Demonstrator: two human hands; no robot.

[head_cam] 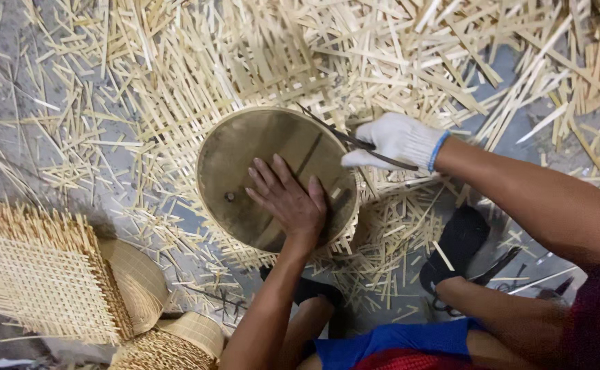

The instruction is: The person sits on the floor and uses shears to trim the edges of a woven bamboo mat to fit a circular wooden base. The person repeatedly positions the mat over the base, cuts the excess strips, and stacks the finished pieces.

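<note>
— Round disc (245, 171), brownish and flat: where does it sit?

— Directly under the bare left hand (290, 202), which presses flat on it, fingers spread and pointing away from the person. The disc lies on a woven bamboo mat (272, 75) whose loose strip ends stick out all round its rim.

— Is that hand gripping anything?

— No, it lies open, palm down, on the near right part of the disc. A dark stripe runs across the disc's face just beyond the fingertips, and a small dark knob (229, 196) shows well to the left of the hand.

— And the other hand?

— The right hand (396, 140) wears a white glove with a blue cuff. It is closed round the handles of long, thin dark shears (334, 133). The blades reach from the glove leftward to the far edge of the disc, right where the rim meets the strips.

— Are the blades cutting a strip?

— I cannot tell; they are too thin to see whether anything lies between them.

— What lies around?

— Cut bamboo slivers (108, 103) litter the grey floor on every side. Below the right forearm, a black sandal (461, 240) shows. Far to the left of the left hand, woven bamboo pieces (46, 274) lie stacked.
</note>
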